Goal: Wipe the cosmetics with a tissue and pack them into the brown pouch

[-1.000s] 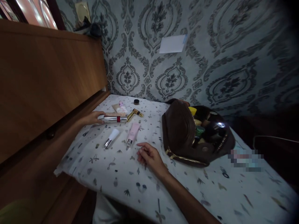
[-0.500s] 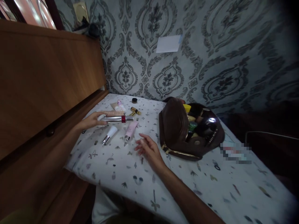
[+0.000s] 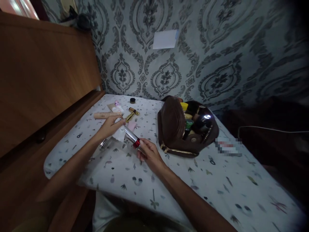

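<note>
A silver cosmetic tube with a red band (image 3: pixel 131 137) is held slanting above the cloth between both my hands. My left hand (image 3: pixel 111 125) is closed around its upper left end, while the fingers of my right hand (image 3: pixel 150 152) close on the other end, by the red band. Beneath lie a pink tube (image 3: pixel 131 126), mostly hidden, and a white tube whose silver cap (image 3: pixel 103 144) shows below my left wrist. Just past my left hand lie a peach-coloured tube (image 3: pixel 105 115) and small gold tubes (image 3: pixel 130 116).
An open brown cosmetics bag (image 3: pixel 172 120), filled with several items, stands right of my right hand. A small dark-lidded jar (image 3: pixel 132 100) sits near the wall. A wooden cabinet (image 3: pixel 48 71) borders the left side, and a blurred-out item (image 3: pixel 228 146) lies right of the bag.
My left hand has brought the silver tube rightward and tilted it down to the right. My right hand, empty before, now grips its end. The view has shifted slightly.
</note>
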### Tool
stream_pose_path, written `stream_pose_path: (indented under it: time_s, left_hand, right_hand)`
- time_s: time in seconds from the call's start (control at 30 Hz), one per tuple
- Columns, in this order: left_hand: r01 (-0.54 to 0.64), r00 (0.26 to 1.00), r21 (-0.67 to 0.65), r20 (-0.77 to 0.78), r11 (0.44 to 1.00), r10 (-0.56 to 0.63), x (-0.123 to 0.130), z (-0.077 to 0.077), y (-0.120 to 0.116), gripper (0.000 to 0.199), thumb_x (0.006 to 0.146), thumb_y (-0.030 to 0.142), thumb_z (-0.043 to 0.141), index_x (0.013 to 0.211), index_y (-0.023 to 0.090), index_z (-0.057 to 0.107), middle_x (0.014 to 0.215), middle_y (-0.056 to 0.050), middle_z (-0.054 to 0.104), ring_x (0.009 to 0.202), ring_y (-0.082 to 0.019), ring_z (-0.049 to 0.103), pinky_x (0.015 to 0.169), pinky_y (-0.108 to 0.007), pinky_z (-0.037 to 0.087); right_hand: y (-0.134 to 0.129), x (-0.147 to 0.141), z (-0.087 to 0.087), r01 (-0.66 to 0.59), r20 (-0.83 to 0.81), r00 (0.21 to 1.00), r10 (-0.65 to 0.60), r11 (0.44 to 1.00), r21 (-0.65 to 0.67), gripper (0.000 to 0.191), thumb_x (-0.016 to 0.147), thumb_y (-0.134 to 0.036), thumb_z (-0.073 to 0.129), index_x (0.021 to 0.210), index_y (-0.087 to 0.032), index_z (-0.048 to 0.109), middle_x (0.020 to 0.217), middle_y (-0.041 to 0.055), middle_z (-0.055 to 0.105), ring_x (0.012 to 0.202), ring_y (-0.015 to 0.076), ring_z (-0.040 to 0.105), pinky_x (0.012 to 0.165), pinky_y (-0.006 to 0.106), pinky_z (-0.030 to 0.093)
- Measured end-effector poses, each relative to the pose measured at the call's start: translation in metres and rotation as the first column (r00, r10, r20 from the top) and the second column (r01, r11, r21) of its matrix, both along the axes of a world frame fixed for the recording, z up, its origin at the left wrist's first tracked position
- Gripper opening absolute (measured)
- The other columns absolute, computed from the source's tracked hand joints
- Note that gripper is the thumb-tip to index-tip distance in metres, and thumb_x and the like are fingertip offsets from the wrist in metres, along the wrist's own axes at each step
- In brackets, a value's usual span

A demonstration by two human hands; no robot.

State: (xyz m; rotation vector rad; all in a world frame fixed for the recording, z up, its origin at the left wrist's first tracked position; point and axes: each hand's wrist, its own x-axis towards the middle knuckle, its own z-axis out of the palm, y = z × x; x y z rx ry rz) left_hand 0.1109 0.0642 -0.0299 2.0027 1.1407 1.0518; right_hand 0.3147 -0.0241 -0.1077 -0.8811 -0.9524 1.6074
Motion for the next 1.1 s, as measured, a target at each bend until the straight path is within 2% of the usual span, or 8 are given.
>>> stream_pose_path:
  time_s: [0.1,0.2,0.3,0.4,0.6,0.87,1.0,1.1]
  left_hand:
    - [-0.092,0.996,-0.021,0.019,0.996,0.092,0.012,-0.006,0.0,0.043,0.087,0.054,0.053,0.066,0.017,0.063,0.058,0.001,0.056,0.059,-0.015,0.052,0.059,-0.026,0.041]
    - [-0.173,0.969,-0.076,0.165,0.982,0.183,0.021,-0.011,0.001,0.043,0.085,0.055,0.057,0.066,0.017,0.064,0.06,0.001,0.058,0.059,-0.014,0.053,0.058,-0.025,0.042]
    - [-0.282,0.803,-0.256,0.465,0.925,0.373,0.036,-0.016,-0.004,0.043,0.078,0.059,0.066,0.085,0.017,0.067,0.073,-0.001,0.068,0.064,-0.015,0.06,0.059,-0.025,0.047]
    - [-0.223,0.605,-0.479,0.614,0.849,0.506,0.059,-0.022,-0.019,0.057,0.071,0.067,0.07,0.097,0.016,0.065,0.078,-0.005,0.073,0.062,-0.018,0.065,0.055,-0.027,0.051]
    - [0.034,0.735,-0.606,0.554,0.795,0.391,0.096,-0.031,-0.065,0.061,0.079,0.072,0.06,0.095,0.014,0.071,0.061,-0.006,0.069,0.035,-0.016,0.057,0.026,-0.023,0.032]
    - [0.04,0.797,-0.532,0.527,0.846,0.294,0.091,-0.043,-0.063,0.061,0.082,0.073,0.057,0.097,0.016,0.07,0.059,-0.003,0.068,0.028,-0.012,0.047,0.024,-0.023,0.032]
    - [0.027,0.81,-0.416,0.542,0.909,0.224,0.09,-0.054,-0.063,0.048,0.08,0.061,0.068,0.104,0.02,0.065,0.085,-0.005,0.075,0.063,-0.018,0.069,0.054,-0.026,0.055]
    - [0.031,0.823,-0.317,0.546,0.948,0.156,0.089,-0.062,-0.063,0.045,0.08,0.053,0.072,0.11,0.022,0.059,0.104,-0.006,0.073,0.095,-0.021,0.07,0.087,-0.033,0.056]
  right_hand:
    - [-0.001,0.0,0.0,-0.039,0.031,0.999,0.038,0.999,0.006,0.052,0.074,-0.064,0.073,0.097,-0.019,0.064,0.078,0.0005,0.067,0.045,0.008,0.052,0.038,0.021,0.031]
    - [-0.002,0.0,0.0,-0.036,0.036,0.999,0.036,0.999,0.006,0.054,0.073,-0.065,0.073,0.101,-0.02,0.061,0.081,0.0,0.067,0.046,0.0078,0.053,0.038,0.02,0.031]
    - [-0.003,-0.001,0.001,-0.021,0.047,0.999,0.021,1.0,0.005,0.055,0.073,-0.066,0.072,0.103,-0.023,0.059,0.084,-0.0009,0.067,0.047,0.0073,0.053,0.039,0.02,0.033]
    - [-0.005,-0.003,0.001,-0.038,0.06,0.998,0.036,0.999,0.035,0.056,0.076,-0.069,0.067,0.108,-0.024,0.055,0.08,-0.0022,0.065,0.047,0.0087,0.054,0.04,0.021,0.036]
    - [-0.008,-0.006,0.002,-0.027,0.045,0.999,0.021,0.992,0.125,0.055,0.083,-0.068,0.06,0.118,-0.027,0.048,0.081,-0.0022,0.065,0.056,0.0123,0.061,0.044,0.022,0.043]
    - [-0.004,-0.005,-0.005,-0.035,0.042,0.999,0.027,0.981,0.191,0.055,0.084,-0.065,0.061,0.121,-0.027,0.049,0.087,0.0014,0.066,0.071,0.0177,0.066,0.055,0.028,0.052]
    - [-0.001,-0.003,-0.003,0.054,0.07,0.995,-0.069,0.98,0.191,0.053,0.08,-0.061,0.067,0.118,-0.027,0.053,0.099,0.0035,0.068,0.086,0.0212,0.067,0.067,0.031,0.055]
    - [-0.001,-0.001,-0.002,0.118,0.076,0.988,-0.137,0.97,0.215,0.052,0.078,-0.055,0.071,0.118,-0.027,0.053,0.11,0.0042,0.067,0.096,0.0219,0.066,0.079,0.031,0.054]
